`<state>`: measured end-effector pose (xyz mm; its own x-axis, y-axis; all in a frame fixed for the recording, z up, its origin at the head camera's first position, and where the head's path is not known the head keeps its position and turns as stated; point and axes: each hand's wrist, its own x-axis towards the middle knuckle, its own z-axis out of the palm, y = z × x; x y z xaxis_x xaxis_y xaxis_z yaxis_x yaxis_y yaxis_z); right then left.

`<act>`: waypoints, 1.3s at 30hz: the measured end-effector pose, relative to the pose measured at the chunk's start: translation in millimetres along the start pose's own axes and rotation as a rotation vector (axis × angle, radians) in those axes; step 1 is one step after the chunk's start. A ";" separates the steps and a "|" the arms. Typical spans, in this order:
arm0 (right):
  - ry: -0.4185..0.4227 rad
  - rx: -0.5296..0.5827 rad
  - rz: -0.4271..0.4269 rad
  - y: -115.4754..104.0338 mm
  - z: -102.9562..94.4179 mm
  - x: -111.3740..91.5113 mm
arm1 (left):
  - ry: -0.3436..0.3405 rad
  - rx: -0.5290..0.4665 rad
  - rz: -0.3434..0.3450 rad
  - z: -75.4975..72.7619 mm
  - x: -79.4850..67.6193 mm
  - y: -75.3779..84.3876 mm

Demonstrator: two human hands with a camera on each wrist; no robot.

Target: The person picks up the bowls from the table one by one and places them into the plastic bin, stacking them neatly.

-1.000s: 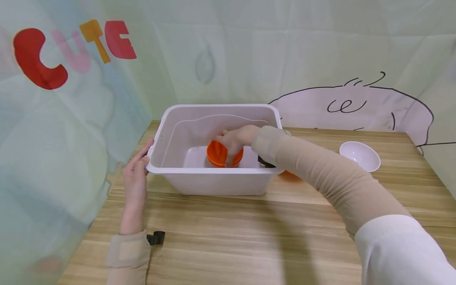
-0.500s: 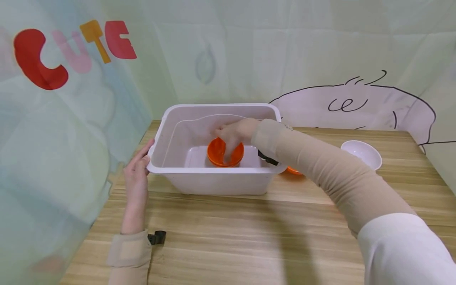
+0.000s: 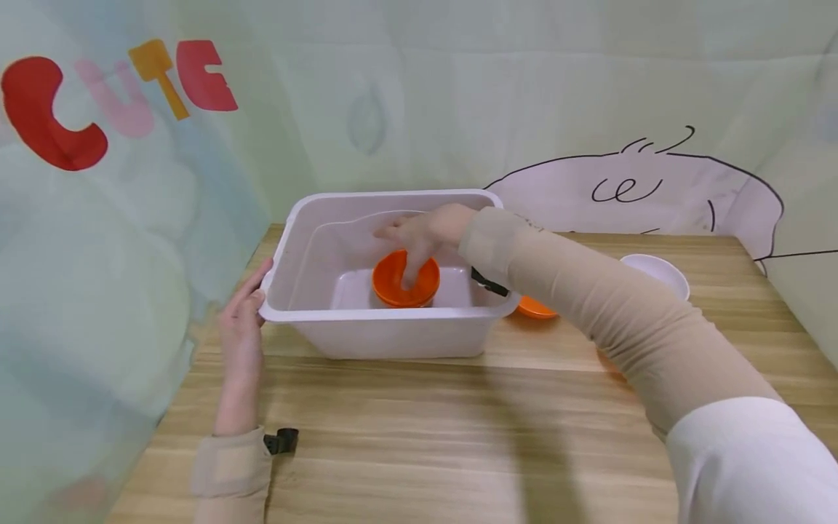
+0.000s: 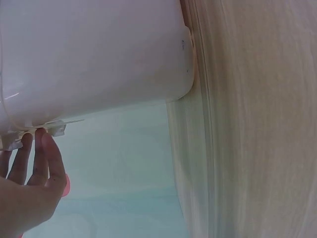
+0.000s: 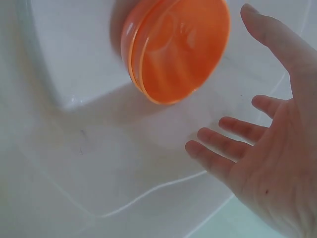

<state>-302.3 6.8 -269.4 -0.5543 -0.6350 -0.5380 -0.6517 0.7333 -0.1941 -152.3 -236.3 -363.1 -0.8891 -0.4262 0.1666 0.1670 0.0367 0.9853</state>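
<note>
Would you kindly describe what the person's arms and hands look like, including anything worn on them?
The left hand and right hand wear no gloves. Each forearm has a beige sleeve with a paler band round the wrist, and a small black fitting shows beside each wrist. A white sleeve covers the right arm further up.

Wrinkled beige sleeves (image 3: 592, 291), white upper sleeve (image 3: 746, 455), pale wrist bands (image 3: 230, 463), black wrist pieces (image 3: 283, 441)

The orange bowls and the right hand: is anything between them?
Nothing but a bare gap: the right wrist view shows the right hand apart from the orange bowls, with the tub behind.
</note>
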 end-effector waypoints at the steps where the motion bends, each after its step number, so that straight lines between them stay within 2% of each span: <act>1: 0.006 -0.011 -0.007 -0.1 -1.1 -1.1 | 0.000 0.000 0.000 -0.2 0.1 -0.2; 11: 0.039 -0.075 -0.023 -5.0 -9.8 -19.8 | 0.015 -0.027 -0.014 0.9 -0.4 0.0; 15: 0.041 -0.113 -0.012 -9.9 -10.6 -28.6 | 0.042 -0.036 -0.009 1.5 -0.3 -0.3; 21: 0.073 -0.137 -0.020 -16.1 -5.5 -39.6 | 0.050 -0.049 0.008 2.5 0.1 -1.3; 27: 0.119 -0.115 -0.018 -17.1 1.7 -44.9 | 0.050 -0.066 0.014 2.8 0.0 -2.8; 39: 0.213 -0.199 -0.090 -17.9 7.2 -52.5 | 0.046 -0.066 0.019 2.3 0.4 -2.2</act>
<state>-257.8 28.8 -243.6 -0.5718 -0.7477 -0.3376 -0.7803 0.6227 -0.0575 -154.1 -234.4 -365.1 -0.8651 -0.4675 0.1819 0.2127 -0.0133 0.9770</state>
